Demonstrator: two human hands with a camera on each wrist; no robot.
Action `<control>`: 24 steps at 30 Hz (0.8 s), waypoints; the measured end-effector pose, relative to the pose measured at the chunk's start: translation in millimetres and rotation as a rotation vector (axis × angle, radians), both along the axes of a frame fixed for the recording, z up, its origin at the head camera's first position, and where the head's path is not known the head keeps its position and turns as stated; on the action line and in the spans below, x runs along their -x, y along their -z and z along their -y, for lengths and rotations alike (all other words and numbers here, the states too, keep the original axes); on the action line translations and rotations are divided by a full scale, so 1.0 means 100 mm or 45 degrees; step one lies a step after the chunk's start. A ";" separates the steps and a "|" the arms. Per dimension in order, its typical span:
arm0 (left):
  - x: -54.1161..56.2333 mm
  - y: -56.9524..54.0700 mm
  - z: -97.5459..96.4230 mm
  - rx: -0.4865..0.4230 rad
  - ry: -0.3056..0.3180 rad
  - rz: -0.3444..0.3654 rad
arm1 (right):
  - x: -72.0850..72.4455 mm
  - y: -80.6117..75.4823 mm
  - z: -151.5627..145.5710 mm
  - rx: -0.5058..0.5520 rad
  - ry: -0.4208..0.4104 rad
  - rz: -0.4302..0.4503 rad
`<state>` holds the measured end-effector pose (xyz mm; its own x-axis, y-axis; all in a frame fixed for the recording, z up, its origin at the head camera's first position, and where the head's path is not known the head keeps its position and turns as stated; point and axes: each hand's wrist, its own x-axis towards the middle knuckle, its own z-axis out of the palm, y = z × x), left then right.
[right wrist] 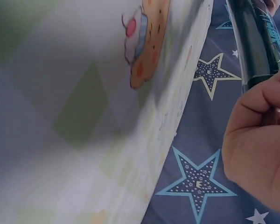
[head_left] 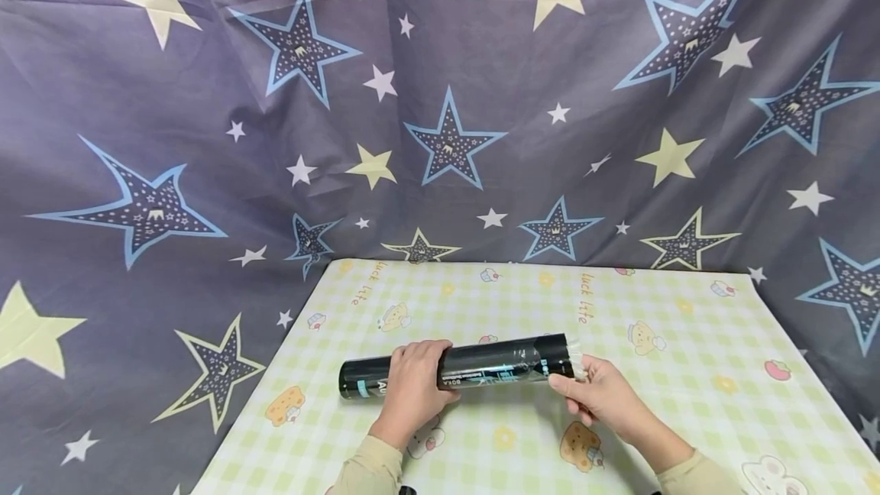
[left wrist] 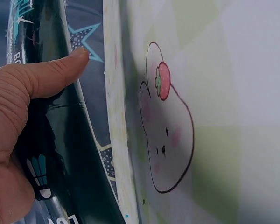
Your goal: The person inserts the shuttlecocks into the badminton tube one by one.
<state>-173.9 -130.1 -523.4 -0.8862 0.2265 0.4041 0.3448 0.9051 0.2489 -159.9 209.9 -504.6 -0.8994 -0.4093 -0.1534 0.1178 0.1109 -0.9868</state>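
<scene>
A long black shuttlecock tube [head_left: 491, 365] with blue and white print lies roughly level, its right end slightly higher, over the table. My left hand [head_left: 415, 388] grips it left of the middle, with the thumb [left wrist: 60, 74] along its side in the left wrist view. White feathers of a shuttlecock [head_left: 576, 354] stick out of the tube's right end. There my right hand [head_left: 605, 397] pinches at the feathers with thumb and fingers. In the right wrist view the curled fingers hide most of the tube's mouth. The rest of the shuttlecock is hidden.
A green-and-white checked tablecloth [head_left: 701, 388] with cartoon prints covers the table. Behind it and along its sides hangs a dark purple-grey curtain [head_left: 481, 205] patterned with stars.
</scene>
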 end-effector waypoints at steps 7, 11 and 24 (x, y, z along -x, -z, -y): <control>0.00 0.00 -0.02 0.036 -0.010 -0.024 | -0.02 0.06 0.01 0.020 -0.073 0.032; 0.00 0.01 -0.04 0.040 0.027 -0.036 | -0.03 0.07 0.01 0.042 -0.200 0.046; 0.02 0.05 -0.03 0.063 0.058 -0.071 | -0.03 0.09 0.00 0.016 -0.344 0.106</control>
<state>-175.5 -126.9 -527.9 -0.8509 0.2869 0.4401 0.3979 0.8989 0.1832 -156.5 209.5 -513.5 -0.7419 -0.6350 -0.2155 0.1661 0.1374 -0.9765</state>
